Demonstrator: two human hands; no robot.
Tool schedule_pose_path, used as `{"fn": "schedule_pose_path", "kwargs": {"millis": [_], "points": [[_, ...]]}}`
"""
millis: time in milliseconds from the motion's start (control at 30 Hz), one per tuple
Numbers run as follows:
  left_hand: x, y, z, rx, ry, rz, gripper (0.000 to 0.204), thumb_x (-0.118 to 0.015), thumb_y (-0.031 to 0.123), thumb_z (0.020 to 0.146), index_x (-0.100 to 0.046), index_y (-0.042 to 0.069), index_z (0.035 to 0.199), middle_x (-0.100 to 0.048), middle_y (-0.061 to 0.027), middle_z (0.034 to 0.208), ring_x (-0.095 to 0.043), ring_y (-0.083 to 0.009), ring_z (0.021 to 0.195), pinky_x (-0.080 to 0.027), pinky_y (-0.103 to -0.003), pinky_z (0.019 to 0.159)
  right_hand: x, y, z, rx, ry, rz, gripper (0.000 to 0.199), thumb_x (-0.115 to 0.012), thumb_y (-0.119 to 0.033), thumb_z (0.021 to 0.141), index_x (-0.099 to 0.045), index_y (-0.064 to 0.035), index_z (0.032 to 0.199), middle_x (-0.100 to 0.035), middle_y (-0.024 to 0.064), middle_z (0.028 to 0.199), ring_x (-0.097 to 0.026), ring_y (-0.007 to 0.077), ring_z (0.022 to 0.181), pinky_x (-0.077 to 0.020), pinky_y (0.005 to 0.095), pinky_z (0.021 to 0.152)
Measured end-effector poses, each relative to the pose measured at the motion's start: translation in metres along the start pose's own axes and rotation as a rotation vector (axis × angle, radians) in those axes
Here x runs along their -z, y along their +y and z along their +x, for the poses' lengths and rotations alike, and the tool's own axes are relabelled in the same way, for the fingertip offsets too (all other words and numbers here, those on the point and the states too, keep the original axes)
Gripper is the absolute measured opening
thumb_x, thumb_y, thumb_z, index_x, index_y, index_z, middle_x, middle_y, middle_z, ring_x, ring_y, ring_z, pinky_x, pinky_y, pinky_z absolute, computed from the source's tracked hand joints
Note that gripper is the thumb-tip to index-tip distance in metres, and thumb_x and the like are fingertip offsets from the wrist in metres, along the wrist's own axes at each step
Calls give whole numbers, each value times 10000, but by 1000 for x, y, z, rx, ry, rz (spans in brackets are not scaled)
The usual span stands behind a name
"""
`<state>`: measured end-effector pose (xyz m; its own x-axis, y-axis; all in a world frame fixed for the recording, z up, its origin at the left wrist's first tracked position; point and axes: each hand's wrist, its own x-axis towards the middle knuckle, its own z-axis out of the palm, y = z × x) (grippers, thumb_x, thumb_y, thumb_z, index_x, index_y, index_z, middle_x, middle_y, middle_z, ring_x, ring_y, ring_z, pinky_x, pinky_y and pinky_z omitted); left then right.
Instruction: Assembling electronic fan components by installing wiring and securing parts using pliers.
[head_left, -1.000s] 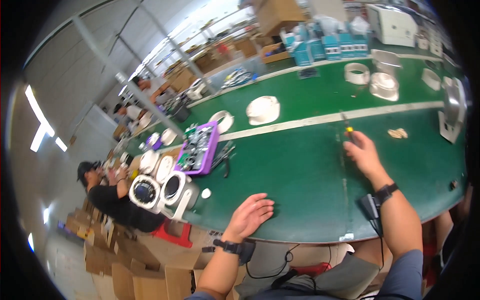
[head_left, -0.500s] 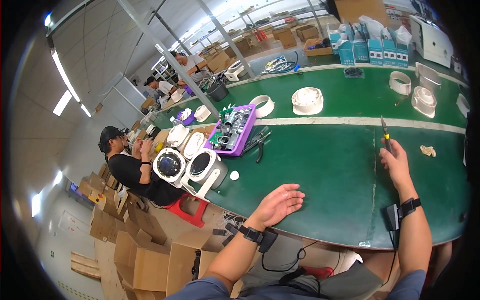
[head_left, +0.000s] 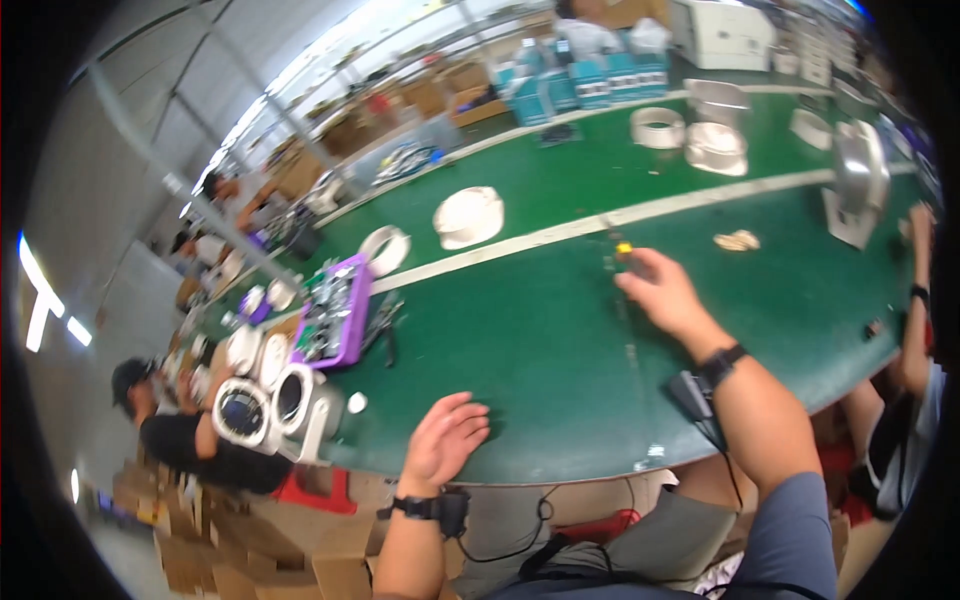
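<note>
My left hand (head_left: pixel 446 440) lies flat with fingers apart on the near edge of the green table (head_left: pixel 560 340), holding nothing. My right hand (head_left: pixel 665 293) reaches out over the middle of the table, fingers closed around a thin screwdriver (head_left: pixel 621 250) with a yellow band, its tip toward the white stripe. Both wrists wear black bands. A purple tray (head_left: pixel 336 308) filled with small parts sits to the left of both hands, with dark tools beside it.
White round housings (head_left: pixel 470 215) and a white ring (head_left: pixel 385 246) lie beyond the stripe. Round white units (head_left: pixel 268 405) stand at the table's left end by a seated person in black (head_left: pixel 165 430). Another person's arm (head_left: pixel 915 300) is at the right. Cardboard boxes (head_left: pixel 200 540) sit on the floor.
The view has swung, so the table sits differently in the picture. My left hand stays flat on the table edge and my right hand keeps hold of the screwdriver in about the same spot.
</note>
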<state>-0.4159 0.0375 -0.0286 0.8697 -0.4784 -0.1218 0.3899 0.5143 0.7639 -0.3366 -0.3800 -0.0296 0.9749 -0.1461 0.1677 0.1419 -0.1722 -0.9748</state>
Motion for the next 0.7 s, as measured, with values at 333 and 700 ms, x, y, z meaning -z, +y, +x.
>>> {"fn": "schedule_pose_path", "kwargs": {"millis": [333, 700], "points": [[-1, -5, 2, -33, -13, -4, 410, -548, 165, 1032, -480, 12, 1406, -626, -244, 1303, -656, -313, 1144, -550, -444, 1004, 3, -9, -5, -12, 13, 6, 470, -751, -282, 901, -632, 1, 1257, -671, 59, 910, -626, 145, 814, -516, 325, 770], [-2, -3, 0, -43, 6, 45, 393, -561, 215, 1051, -495, 41, 1397, -647, -198, 1263, -666, -270, 1111, -574, -398, 969, 4, -15, -9, -35, -7, -38, 474, -738, -279, 907, -624, 8, 1267, -671, 61, 918, -627, 146, 825, -514, 324, 774]]}}
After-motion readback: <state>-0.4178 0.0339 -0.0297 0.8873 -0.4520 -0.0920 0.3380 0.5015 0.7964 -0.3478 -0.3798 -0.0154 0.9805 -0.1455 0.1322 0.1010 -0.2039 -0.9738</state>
